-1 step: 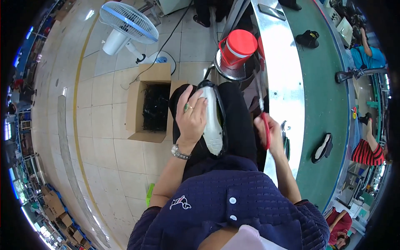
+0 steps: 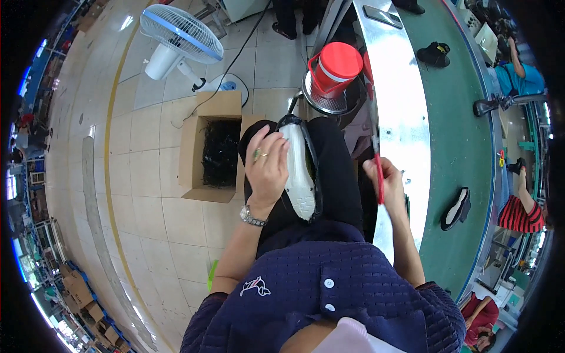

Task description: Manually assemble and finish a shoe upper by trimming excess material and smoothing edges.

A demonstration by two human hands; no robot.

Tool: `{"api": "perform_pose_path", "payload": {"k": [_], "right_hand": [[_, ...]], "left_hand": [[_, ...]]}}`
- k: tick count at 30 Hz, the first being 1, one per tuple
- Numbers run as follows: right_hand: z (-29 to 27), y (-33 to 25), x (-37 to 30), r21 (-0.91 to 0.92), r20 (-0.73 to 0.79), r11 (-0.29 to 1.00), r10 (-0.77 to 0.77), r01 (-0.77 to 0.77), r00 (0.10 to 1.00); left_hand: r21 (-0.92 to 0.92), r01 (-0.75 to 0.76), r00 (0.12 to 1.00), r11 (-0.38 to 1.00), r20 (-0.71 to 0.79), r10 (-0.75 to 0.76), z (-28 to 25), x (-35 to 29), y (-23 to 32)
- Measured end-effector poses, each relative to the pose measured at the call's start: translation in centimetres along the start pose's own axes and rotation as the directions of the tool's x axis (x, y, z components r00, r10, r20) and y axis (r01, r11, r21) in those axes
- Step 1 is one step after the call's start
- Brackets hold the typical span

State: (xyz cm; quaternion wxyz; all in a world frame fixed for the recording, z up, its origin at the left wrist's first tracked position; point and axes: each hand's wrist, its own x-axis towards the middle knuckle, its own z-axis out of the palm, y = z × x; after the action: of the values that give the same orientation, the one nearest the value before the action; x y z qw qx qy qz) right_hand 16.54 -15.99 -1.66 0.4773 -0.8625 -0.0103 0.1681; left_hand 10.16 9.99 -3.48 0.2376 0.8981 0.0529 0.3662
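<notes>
Across my dark-trousered lap lies a shoe [image 2: 299,175], sole side up, with a whitish bottom and a black rim. My left hand [image 2: 268,172] lies along its left side, fingers stretched out and nearest the upper part of the pale bottom. Whether the fingertips touch it is hard to tell, and my thumb is hidden. To the right of my thigh, by the metal edge, my right hand [image 2: 391,183] is closed around red-handled scissors [image 2: 379,176]. Their blades point away from me.
An open carton [image 2: 189,162] of black scraps stands left of my knees, near a fan [image 2: 182,32]. Ahead, a red bucket [image 2: 339,65] sits on a stool. Right are a metal ledge [image 2: 403,112], a phone [image 2: 382,16] and a green belt [image 2: 447,135] carrying shoes. Other people sit beyond.
My left hand has shifted slightly left, off the shoe's pale bottom. My right hand has moved a little right, and the scissors have turned so their handles show edge-on.
</notes>
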Motion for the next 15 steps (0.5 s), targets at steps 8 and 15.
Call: {"api": "perform_pose_path", "payload": {"k": [8,15], "right_hand": [[-7.9,11.1,8.4,-0.521,-0.363,0.833,-0.020,-0.185,0.932],[-7.4,11.8,8.2,-0.503,-0.418,0.863,-0.194,-0.049,0.888]], "left_hand": [[0.001,0.189,0.922,0.982,-0.344,-0.177,-8.6,5.6,0.7],[0.254,0.551,0.808,0.795,0.073,-0.584,-4.3,-4.8,-14.1]]}}
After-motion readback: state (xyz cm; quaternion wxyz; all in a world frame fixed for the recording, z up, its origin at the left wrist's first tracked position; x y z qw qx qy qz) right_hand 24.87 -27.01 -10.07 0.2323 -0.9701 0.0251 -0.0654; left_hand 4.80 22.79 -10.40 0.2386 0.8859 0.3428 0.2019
